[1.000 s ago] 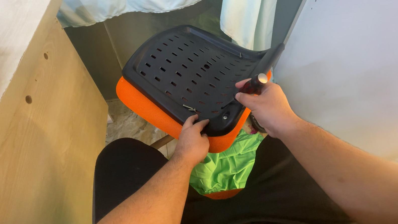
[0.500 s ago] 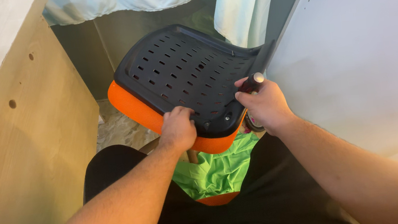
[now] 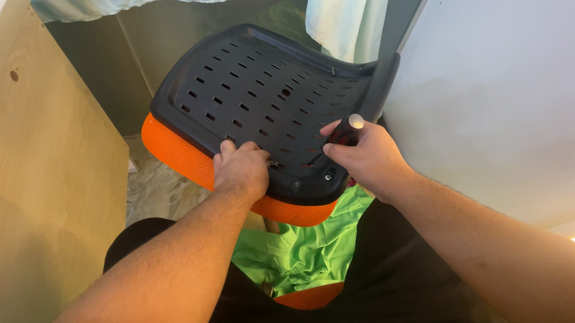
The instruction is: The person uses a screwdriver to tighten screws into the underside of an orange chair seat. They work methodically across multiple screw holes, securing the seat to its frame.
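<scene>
Across the lap, propped underside-up — black slotted seat pan (image 3: 259, 106) over orange mesh cushion (image 3: 184, 156), pressed steady by left hand (image 3: 241, 171) near its front screws, right hand (image 3: 367, 155) clenched round a screwdriver handle (image 3: 347, 129).

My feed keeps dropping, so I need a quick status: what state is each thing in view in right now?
Black slotted seat shell: turned underside up, tilted, propped on the lap.
Orange mesh cushion: attached under the shell, edge showing.
Left hand: fingers pressed on the shell's near edge.
Right hand: closed around a dark-handled tool.
Green cloth: crumpled on the lap.
</scene>
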